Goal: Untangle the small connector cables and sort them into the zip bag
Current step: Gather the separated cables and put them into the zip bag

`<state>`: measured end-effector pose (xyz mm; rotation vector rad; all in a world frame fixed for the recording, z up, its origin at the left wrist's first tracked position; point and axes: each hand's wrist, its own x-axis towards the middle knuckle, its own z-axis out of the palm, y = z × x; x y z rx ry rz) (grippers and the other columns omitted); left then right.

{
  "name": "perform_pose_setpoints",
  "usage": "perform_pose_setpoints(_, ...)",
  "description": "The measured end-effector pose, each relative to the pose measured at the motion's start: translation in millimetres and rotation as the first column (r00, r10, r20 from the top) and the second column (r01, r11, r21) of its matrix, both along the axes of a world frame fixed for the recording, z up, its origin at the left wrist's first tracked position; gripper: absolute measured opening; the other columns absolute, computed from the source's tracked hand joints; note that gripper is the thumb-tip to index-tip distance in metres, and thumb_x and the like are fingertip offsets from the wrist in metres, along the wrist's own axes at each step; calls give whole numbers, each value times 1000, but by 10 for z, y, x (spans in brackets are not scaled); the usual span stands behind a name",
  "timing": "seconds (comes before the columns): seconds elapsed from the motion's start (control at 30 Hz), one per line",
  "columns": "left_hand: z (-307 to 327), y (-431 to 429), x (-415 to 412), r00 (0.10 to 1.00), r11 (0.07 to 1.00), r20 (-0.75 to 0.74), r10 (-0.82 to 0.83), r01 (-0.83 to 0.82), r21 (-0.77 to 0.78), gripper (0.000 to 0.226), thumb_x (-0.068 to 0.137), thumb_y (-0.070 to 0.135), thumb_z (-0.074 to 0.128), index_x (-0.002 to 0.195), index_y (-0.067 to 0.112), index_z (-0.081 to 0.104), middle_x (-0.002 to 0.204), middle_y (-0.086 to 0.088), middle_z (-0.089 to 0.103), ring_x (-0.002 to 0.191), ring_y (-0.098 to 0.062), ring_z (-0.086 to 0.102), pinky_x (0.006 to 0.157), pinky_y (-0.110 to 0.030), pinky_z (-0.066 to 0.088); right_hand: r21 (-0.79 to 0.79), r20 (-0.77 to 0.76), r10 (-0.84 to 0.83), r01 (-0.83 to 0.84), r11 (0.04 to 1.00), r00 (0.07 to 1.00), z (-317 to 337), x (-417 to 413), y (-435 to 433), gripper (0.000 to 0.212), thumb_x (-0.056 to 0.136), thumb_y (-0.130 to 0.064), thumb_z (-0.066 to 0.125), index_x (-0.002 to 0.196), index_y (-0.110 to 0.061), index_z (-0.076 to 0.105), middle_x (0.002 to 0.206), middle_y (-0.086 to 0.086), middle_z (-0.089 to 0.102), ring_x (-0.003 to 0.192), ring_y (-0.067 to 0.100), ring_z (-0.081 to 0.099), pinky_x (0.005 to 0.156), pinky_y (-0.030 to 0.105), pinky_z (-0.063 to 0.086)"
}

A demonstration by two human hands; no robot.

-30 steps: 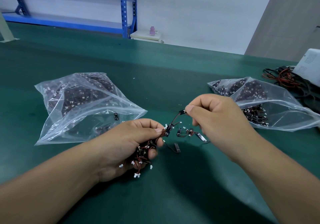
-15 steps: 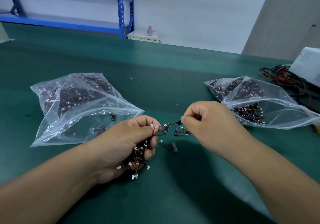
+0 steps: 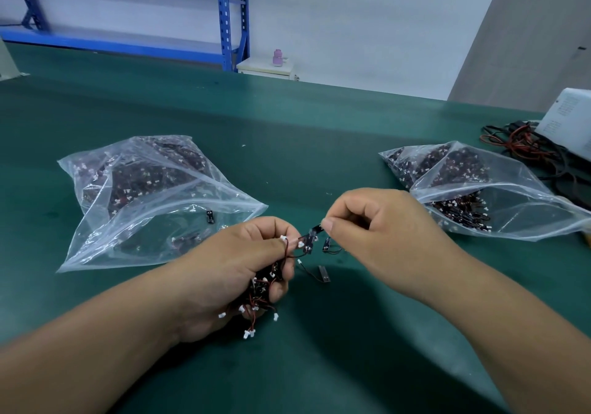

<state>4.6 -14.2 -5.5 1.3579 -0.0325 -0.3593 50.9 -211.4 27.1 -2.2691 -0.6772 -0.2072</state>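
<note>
My left hand [image 3: 230,266] grips a tangled bunch of small connector cables [image 3: 260,295], black and red wires with white plugs hanging below the fingers. My right hand [image 3: 377,231] pinches the black end of one cable [image 3: 315,230] that still runs back to the bunch. Another small black piece [image 3: 327,244] dangles just below that pinch. One loose cable [image 3: 315,273] lies on the green mat between my hands. A clear zip bag [image 3: 153,202] with cables inside lies to the left, and a second zip bag [image 3: 479,189] of cables lies to the right.
The green mat [image 3: 287,132] covers the whole table. A heap of thicker red and black wires [image 3: 537,151] and a white box [image 3: 569,119] sit at the far right edge. Blue shelving [image 3: 230,13] stands behind the table.
My right hand has moved closer to my left hand, shortening the stretch of cable between them. A few small pieces that hung under the right hand now sit nearer the bunch.
</note>
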Motion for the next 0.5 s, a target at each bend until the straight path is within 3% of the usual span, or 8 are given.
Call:
perform_pose_setpoints(0.13,15,-1,-15,999,1000,26,-25,25,-2,16,97,13,55,83,19,61,66,-8,54,45,-15,47,36,-16,34,-88,-23,16,-18,996,1000,-11,-15,-8,18,86,-28,66,69,-23,64,63,-15,59,52,4,47,49,19,39)
perform_pose_setpoints(0.33,12,-12,-38,993,997,91,-73,74,-4,9,89,25,68,84,21,62,68,-6,58,48,-15,49,40,-19,37,-296,-51,-10,-5,955,999,-17,-36,-10,4,81,-31,59,78,-32,62,65,-17,61,50,10,50,51,33,49)
perform_pose_setpoints(0.5,1,-28,-18,995,999,87,-43,43,-1,7,85,22,66,81,21,60,67,-6,56,48,-16,48,42,-19,32,-249,13,-166,164,955,986,58,-9,-63,9,76,-30,57,71,-25,62,64,-16,61,49,9,48,49,27,46)
